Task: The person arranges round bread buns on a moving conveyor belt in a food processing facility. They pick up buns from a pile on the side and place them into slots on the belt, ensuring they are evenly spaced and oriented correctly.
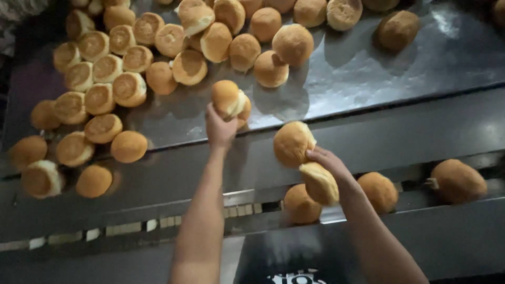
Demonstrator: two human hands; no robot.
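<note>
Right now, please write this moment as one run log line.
left hand: grips raised bun | right hand: holds two buns | steel table: loose buns

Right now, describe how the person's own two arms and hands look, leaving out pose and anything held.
Both arms are bare from the bottom edge of the picture to the fingers: no sleeves, gloves, watch or bands show. The left hand ends a long, slim forearm; the right hand ends a forearm that enters from the lower right. No rings can be made out, and the light is dim.

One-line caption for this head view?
Left hand lifts buns off the steel table; right hand holds two buns above the conveyor channel.
</note>
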